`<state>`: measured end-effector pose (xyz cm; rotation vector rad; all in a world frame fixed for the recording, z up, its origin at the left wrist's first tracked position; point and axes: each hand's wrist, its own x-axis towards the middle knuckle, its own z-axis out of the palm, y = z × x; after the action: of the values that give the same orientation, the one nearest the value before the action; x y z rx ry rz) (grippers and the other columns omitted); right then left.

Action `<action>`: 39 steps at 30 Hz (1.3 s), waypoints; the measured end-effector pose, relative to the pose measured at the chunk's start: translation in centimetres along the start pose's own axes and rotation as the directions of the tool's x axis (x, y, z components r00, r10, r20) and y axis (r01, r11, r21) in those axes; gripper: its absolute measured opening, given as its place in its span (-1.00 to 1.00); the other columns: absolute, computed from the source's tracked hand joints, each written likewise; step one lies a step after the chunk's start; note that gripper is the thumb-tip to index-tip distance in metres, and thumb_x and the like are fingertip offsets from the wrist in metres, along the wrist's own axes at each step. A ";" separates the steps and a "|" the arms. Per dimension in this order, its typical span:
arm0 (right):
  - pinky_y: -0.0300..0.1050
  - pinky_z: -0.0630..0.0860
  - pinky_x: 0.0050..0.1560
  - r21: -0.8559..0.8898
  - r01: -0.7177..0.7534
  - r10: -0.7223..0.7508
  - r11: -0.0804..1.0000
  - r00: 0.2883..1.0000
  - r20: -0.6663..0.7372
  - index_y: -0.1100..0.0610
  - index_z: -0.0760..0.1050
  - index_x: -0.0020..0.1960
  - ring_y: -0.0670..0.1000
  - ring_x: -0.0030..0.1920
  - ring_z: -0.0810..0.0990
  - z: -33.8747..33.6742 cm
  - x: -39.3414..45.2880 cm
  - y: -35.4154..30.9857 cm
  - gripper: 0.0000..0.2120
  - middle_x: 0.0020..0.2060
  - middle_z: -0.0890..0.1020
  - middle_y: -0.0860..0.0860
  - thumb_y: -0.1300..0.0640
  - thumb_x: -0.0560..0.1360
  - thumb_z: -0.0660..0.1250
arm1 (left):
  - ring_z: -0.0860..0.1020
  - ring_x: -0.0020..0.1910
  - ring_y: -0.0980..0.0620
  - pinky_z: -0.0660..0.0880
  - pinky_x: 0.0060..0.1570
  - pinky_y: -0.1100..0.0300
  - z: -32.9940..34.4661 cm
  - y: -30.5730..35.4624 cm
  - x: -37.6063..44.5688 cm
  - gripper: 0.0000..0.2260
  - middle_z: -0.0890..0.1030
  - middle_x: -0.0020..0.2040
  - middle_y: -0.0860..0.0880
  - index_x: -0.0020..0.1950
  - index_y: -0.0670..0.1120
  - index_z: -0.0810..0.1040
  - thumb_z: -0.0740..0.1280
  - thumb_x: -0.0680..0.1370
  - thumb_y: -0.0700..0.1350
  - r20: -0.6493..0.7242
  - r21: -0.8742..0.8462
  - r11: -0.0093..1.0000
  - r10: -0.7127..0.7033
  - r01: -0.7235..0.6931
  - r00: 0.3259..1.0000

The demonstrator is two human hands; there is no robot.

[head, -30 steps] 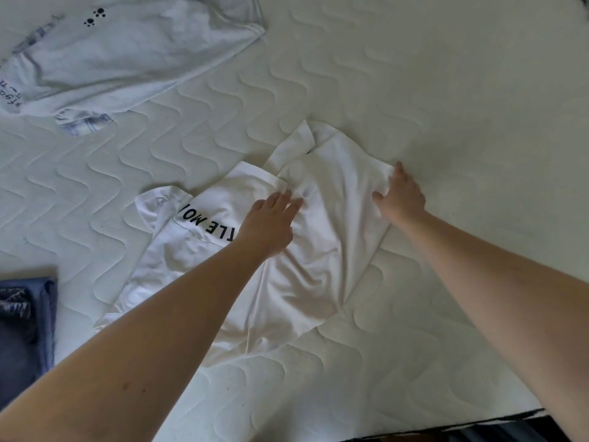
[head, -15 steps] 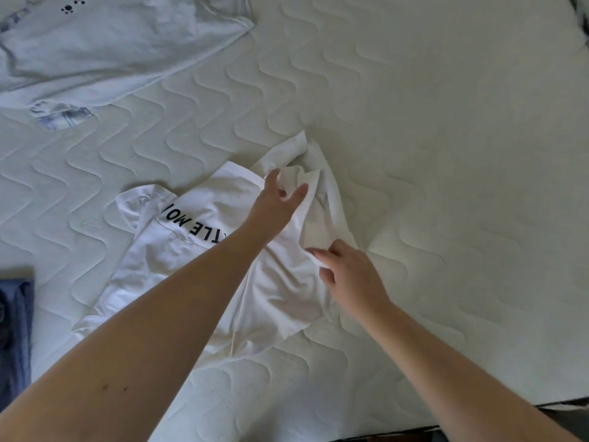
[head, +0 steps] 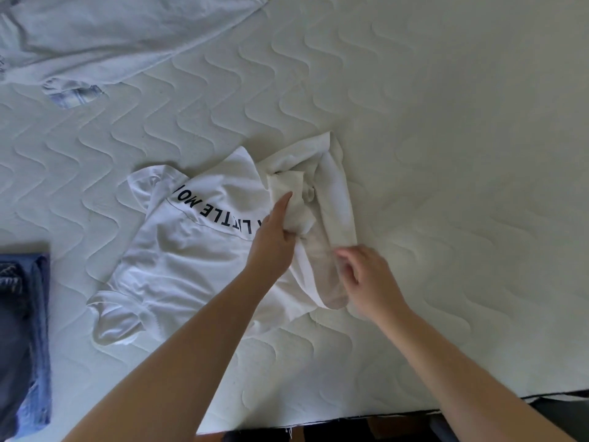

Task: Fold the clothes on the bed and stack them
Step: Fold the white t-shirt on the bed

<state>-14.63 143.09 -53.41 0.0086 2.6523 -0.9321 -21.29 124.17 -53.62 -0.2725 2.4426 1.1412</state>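
A white t-shirt (head: 191, 250) with black lettering lies crumpled on the mattress (head: 446, 154). Its right side is folded inward into a long rolled flap. My left hand (head: 274, 237) grips a bunch of fabric near the shirt's middle, with the forefinger stretched out over the cloth. My right hand (head: 366, 275) is at the lower end of the flap. It is blurred, and its curled fingers pinch the folded edge.
A pale grey-blue garment (head: 111, 36) lies spread at the far left corner. Folded blue jeans (head: 22, 330) sit at the left edge. The mattress's near edge (head: 414, 413) runs along the bottom, with dark floor below.
My right hand pulled the shirt's right side inward toward the middle and drew back toward me. My left hand went from pressing flat to gripping bunched fabric.
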 end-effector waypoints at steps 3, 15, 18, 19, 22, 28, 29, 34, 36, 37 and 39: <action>0.03 0.39 0.21 -0.012 -0.031 0.029 0.999 0.994 -0.109 0.12 0.49 0.31 0.16 0.15 0.51 -0.8 4.3 -1.2 -0.64 0.14 0.56 0.09 0.26 0.52 0.27 | 0.54 -0.20 0.02 0.43 -0.24 0.18 -1.5 -1.7 -2.6 -0.33 0.59 -0.09 0.04 0.40 0.38 0.23 0.16 0.46 -0.27 -0.059 -0.099 0.992 -0.083 0.077 0.995; 0.18 -0.11 0.49 -0.575 0.185 -0.128 0.797 0.982 0.139 -0.07 0.01 0.57 0.14 0.56 -0.07 2.1 16.3 -2.9 -0.25 0.58 -0.01 0.04 0.02 0.51 0.34 | 0.53 0.00 0.01 0.42 -0.09 0.25 -6.9 -6.3 -8.7 -0.51 0.55 0.06 0.01 0.23 -0.04 0.39 0.53 0.39 -0.08 -0.187 -0.162 0.977 -0.167 0.137 0.968; 0.24 -0.21 0.47 -0.631 0.148 -0.100 0.762 0.989 0.112 -0.08 -0.02 0.58 0.14 0.56 -0.11 2.1 17.1 -2.5 -0.30 0.58 -0.02 0.03 0.01 0.56 0.26 | 0.53 -0.19 0.17 0.34 -0.30 0.45 -8.1 -7.6 -9.9 -0.54 0.56 -0.12 0.14 0.11 0.08 0.39 0.55 0.34 -0.08 -0.256 -0.093 0.980 -0.192 0.174 0.947; 0.27 -0.24 0.46 -0.651 0.110 -0.079 0.751 0.994 0.077 -0.07 -0.03 0.58 0.15 0.56 -0.12 2.1 17.4 -2.5 -0.33 0.58 0.00 0.04 0.07 0.57 0.22 | 0.53 -0.23 0.18 0.35 -0.38 0.46 -8.4 -8.1 -10.3 -0.62 0.57 -0.19 0.16 0.05 0.14 0.40 0.51 0.37 -0.08 -0.278 -0.100 0.974 -0.224 0.204 0.934; 0.34 -0.25 0.44 -0.657 0.017 -0.037 0.753 0.999 -0.017 -0.01 0.16 0.53 0.18 0.56 -0.05 1.9 18.3 -3.2 -0.48 0.54 0.18 0.08 0.21 0.58 0.08 | 0.54 -0.29 0.14 0.37 -0.42 0.38 -8.5 -9.1 -11.3 -0.78 0.59 -0.26 0.13 0.01 0.17 0.44 0.38 0.45 -0.09 -0.303 -0.161 0.954 -0.291 0.252 0.907; 0.08 0.28 0.28 -0.444 0.096 -0.117 0.891 0.993 -0.019 0.21 0.48 0.15 0.22 0.19 0.52 -0.1 17.0 -4.2 -0.74 0.05 0.62 0.22 0.06 0.59 0.19 | 0.51 -0.15 0.41 0.39 -0.25 0.25 -8.0 -9.5 -12.6 -0.82 0.56 -0.11 0.39 0.09 0.31 0.37 0.26 0.53 0.09 -0.358 -0.381 0.888 -0.398 0.257 0.845; 0.05 0.38 0.06 -0.356 0.125 -0.136 0.926 0.991 -0.005 0.23 0.47 0.12 0.27 0.03 0.57 -0.1 15.8 -4.6 -0.75 -0.06 0.63 0.25 0.06 0.59 0.19 | 0.51 -0.16 0.44 0.39 -0.23 0.26 -7.9 -9.6 -12.8 -0.83 0.55 -0.12 0.42 0.11 0.30 0.37 0.25 0.55 0.11 -0.356 -0.398 0.877 -0.418 0.269 0.836; -0.11 0.31 -0.23 0.031 0.074 -0.075 0.997 0.997 0.030 0.23 0.47 0.08 0.20 -0.14 0.59 1.9 8.5 -6.2 -0.84 -0.19 0.60 0.14 0.16 0.56 0.29 | 0.57 -0.10 0.19 0.42 -0.21 0.24 -6.8 -10.5 -13.8 -0.87 0.60 -0.05 0.11 0.05 0.21 0.46 0.18 0.60 0.17 -0.309 -0.405 0.858 -0.453 0.315 0.836; -0.15 0.36 -0.28 0.033 0.079 -0.083 0.996 0.985 0.152 0.18 0.46 0.06 0.13 -0.14 0.58 3.1 6.3 -6.5 -0.83 -0.17 0.60 0.06 0.16 0.50 0.36 | 0.54 -0.11 0.10 0.40 -0.24 0.20 -7.0 -10.4 -14.3 -0.73 0.54 0.01 0.00 0.11 0.05 0.43 0.13 0.61 0.20 -0.330 -0.373 0.862 -0.468 0.343 0.820; -0.25 0.36 -0.30 0.035 0.079 -0.084 0.996 0.975 0.206 0.14 0.46 0.06 0.07 -0.14 0.57 3.5 5.2 -6.5 -0.79 -0.16 0.59 0.00 0.15 0.47 0.40 | 0.52 -0.15 0.12 0.37 -0.28 0.20 -7.4 -10.4 -14.6 -0.69 0.53 -0.04 0.01 0.09 0.01 0.42 0.09 0.61 0.22 -0.342 -0.330 0.871 -0.471 0.365 0.813; -0.31 0.37 -0.23 0.003 0.069 -0.067 0.998 0.962 0.265 0.12 0.47 0.15 0.02 -0.08 0.57 3.9 3.5 -5.9 -0.67 -0.08 0.57 -0.03 0.16 0.43 0.45 | 0.52 -0.27 0.10 0.32 -0.38 0.21 -8.4 -10.1 -15.3 -0.63 0.56 -0.19 0.02 -0.03 -0.05 0.44 0.06 0.61 0.22 -0.350 -0.230 0.899 -0.435 0.374 0.830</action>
<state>-17.41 135.66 -53.76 -0.1967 2.4205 -0.8789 -6.65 111.17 -48.72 -1.1161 2.4440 1.1604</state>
